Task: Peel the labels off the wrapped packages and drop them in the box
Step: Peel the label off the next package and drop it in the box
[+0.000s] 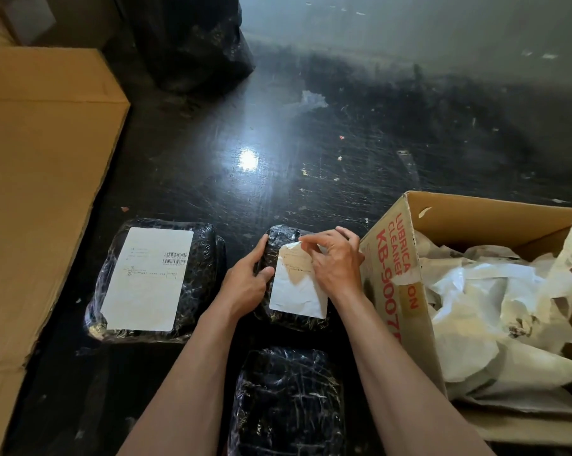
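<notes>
A small black wrapped package (278, 240) lies on the dark floor in the middle. Its white label (296, 292) is lifted and curled at the far end. My right hand (335, 261) pinches that lifted far edge. My left hand (246, 278) grips the package's left side. A larger wrapped package (205, 258) with a full white label (149, 279) lies to the left. A third black package (287, 399), showing no label, sits nearest me between my forearms. The open cardboard box (396, 258) at the right holds several crumpled peeled labels (482, 304).
Flattened cardboard (38, 179) covers the floor at the left. A black plastic bag (195, 44) stands at the back. Small paper scraps (311, 100) dot the glossy dark floor beyond the packages.
</notes>
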The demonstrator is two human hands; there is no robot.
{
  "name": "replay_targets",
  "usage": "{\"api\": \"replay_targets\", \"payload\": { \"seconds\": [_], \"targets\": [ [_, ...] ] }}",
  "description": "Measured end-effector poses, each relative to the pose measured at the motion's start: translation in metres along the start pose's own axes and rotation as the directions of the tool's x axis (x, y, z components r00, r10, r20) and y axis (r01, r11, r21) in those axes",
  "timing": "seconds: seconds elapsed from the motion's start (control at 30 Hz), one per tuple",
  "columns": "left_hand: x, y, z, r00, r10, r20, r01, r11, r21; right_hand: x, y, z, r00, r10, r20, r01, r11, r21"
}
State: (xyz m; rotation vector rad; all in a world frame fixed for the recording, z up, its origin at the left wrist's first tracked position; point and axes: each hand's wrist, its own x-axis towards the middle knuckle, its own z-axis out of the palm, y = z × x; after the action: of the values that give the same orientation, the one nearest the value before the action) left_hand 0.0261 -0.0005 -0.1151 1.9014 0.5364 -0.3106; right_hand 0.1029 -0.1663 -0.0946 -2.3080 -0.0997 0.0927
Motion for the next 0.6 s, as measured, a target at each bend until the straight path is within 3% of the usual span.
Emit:
{"api": "replay_targets", "payload": {
  "seconds": [0.2,0.37,0.6],
  "targets": [
    [-0.004,-0.001,0.004,0.996,0.012,-0.085,-0.016,0.999,-0.048,-0.004,-0.007,-0.002,0.999,0.045,0.010,-0.046,0.999,0.027],
    [-0.009,0.007,0.014,0.982,-0.052,-0.184,0.049,0.999,-0.021,-0.015,-0.010,0.000,0.996,0.086,0.000,-0.086,0.996,0.040],
    [-0.009,0.011,0.016,0.971,-0.080,-0.224,0.085,0.996,0.011,-0.024,-0.008,0.005,0.999,0.004,-0.034,-0.002,0.997,0.075]
  ]
}}
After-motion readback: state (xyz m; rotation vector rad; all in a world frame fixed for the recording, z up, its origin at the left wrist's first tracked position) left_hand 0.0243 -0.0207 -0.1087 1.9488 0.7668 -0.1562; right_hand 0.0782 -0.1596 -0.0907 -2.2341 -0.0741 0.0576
